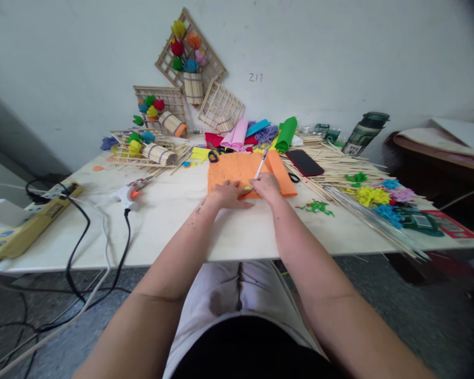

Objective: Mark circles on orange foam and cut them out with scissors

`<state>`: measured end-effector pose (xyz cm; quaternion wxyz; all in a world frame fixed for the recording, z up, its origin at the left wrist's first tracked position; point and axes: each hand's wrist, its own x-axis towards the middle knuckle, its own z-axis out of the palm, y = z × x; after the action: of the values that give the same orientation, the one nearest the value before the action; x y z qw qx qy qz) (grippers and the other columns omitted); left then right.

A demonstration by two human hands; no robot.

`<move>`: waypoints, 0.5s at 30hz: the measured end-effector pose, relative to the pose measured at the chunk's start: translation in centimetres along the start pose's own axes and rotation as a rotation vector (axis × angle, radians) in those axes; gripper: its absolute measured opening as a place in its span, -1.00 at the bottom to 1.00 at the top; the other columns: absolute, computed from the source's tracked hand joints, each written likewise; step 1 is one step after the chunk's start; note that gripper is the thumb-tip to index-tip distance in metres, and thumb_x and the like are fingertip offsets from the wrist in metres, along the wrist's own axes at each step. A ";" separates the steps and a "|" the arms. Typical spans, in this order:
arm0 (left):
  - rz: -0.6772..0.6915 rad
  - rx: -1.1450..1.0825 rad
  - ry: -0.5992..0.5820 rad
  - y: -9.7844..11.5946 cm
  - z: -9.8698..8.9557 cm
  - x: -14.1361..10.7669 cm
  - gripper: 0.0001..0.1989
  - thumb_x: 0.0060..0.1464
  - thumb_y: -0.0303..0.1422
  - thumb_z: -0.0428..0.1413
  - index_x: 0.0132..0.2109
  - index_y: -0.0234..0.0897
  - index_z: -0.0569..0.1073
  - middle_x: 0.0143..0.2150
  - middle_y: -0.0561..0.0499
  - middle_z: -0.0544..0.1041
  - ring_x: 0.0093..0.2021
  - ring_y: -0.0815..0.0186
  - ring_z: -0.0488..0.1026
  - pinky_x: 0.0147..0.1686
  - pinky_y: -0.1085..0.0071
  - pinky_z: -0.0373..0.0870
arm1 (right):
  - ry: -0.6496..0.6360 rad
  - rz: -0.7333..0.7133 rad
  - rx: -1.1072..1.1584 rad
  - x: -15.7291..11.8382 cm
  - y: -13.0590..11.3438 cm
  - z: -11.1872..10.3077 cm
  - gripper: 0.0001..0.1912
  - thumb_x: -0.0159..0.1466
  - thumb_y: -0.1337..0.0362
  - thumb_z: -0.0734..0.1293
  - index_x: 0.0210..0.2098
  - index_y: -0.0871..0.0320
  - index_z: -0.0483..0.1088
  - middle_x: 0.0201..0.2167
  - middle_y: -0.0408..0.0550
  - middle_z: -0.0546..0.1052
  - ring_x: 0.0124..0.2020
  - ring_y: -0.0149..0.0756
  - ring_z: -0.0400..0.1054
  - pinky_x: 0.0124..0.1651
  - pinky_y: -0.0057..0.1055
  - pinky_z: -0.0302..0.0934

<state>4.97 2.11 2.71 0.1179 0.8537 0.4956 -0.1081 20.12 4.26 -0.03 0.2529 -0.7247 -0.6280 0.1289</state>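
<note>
A sheet of orange crepe paper [233,168] lies spread on the table, its right part folded or rolled over. My left hand [229,195] rests flat on the lower edge of the paper with its fingers stretched out. In my right hand [266,184] is a white pen [262,163], held tilted with its tip down near the paper. Between the two hands a small yellow piece [247,188] lies on the orange sheet. Black-handled scissors [213,156] lie at the paper's upper left edge.
A hot glue gun [125,197] and a yellow power strip [31,221] with cables are on the left. Stick lattices with paper flowers [189,58] lean at the back. To the right are a phone [305,162], wooden sticks [339,168] and a dark bottle [365,134].
</note>
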 end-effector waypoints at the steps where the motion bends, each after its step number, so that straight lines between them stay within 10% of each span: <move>1: -0.003 0.003 -0.001 0.0 0.0 0.0 -0.15 -0.09 0.29 -0.17 0.32 0.13 0.01 0.41 0.06 -0.14 0.36 -0.12 -0.24 0.19 -0.12 -0.10 | -0.002 0.002 0.012 0.0 0.0 0.0 -0.73 0.13 0.21 0.24 -0.32 0.17 0.54 -0.33 0.04 0.58 -0.20 -0.18 0.46 -0.24 -0.44 0.27; 15: 0.030 0.035 0.047 -0.6 0.4 0.5 -0.27 -0.01 0.23 -0.20 0.29 0.19 0.08 0.41 0.13 -0.15 0.38 -0.01 -0.29 0.22 -0.13 -0.34 | -0.048 -0.042 0.055 0.0 0.1 -0.1 -0.77 0.12 0.22 0.26 -0.38 0.20 0.52 -0.40 0.04 0.57 -0.24 -0.21 0.48 -0.26 -0.47 0.27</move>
<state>4.61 2.69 2.10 0.0929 0.8652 0.4836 -0.0947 20.26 4.21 -0.04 0.2602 -0.7008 -0.6451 0.1582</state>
